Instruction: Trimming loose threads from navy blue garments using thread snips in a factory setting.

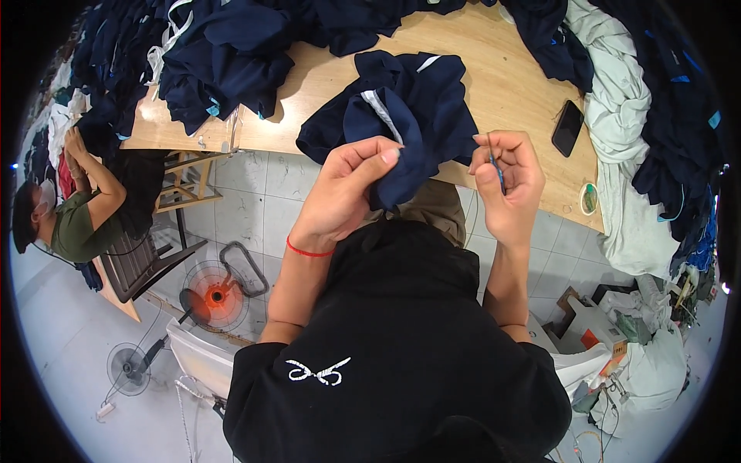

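At the far left a co-worker (73,212) in a green shirt sits at the table's end with both hands raised to dark cloth. On the floor below stand an orange fan (216,297) and a smaller grey fan (127,369). A heap of navy clothes (208,54) covers the left part of the wooden table (509,85).

The left hand (351,189), with a red string (309,251) around its wrist, is closed, thumb and fingers pinched on a fold of the navy garment (409,108). That garment lies bunched on the table's near edge, in the middle, and hangs down over the edge into this hand; a pale strip runs across it.

The right hand (509,181) is raised just beside the garment, fingers curled tightly around a thin blue tool (496,163) held upright between thumb and forefinger. It does not touch the cloth.

Further right a black phone (567,128) lies on the table, with a small round tape roll (589,199) near the edge. Pale green fabric (625,108) and more navy clothes pile up at the right end.
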Motion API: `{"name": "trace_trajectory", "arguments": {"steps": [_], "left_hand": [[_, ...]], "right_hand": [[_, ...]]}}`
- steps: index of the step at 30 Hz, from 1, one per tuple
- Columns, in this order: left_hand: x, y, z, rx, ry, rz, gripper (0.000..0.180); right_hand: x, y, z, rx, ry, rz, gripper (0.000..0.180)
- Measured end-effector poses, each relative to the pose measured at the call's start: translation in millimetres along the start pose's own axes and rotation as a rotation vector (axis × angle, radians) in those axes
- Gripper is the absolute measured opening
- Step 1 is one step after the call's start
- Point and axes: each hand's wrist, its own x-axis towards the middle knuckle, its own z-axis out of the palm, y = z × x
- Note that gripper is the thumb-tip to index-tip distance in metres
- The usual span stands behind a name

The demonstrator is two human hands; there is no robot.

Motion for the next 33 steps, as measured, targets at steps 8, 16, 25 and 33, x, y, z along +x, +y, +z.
{"name": "trace_trajectory", "arguments": {"steps": [8,16,25,33], "left_hand": [[6,-9,-13,-0.133,0.037,-0.084,0.033],[4,-14,-6,-0.074,0.038,-0.005,0.033],[-6,-22,1,0.827,-0.106,0.290,0.048],[41,-47,-61,1.448,0.302,0.457,0.056]], "right_hand": [[-6,12,17,-0.005,-0.007,0.163,0.009],[-3,11,27,0.008,-0.046,0.248,0.013],[3,-1,-24,-0.152,0.243,0.220,0.017],[2,-3,-53,-0.631,0.239,0.000,0.020]]}}
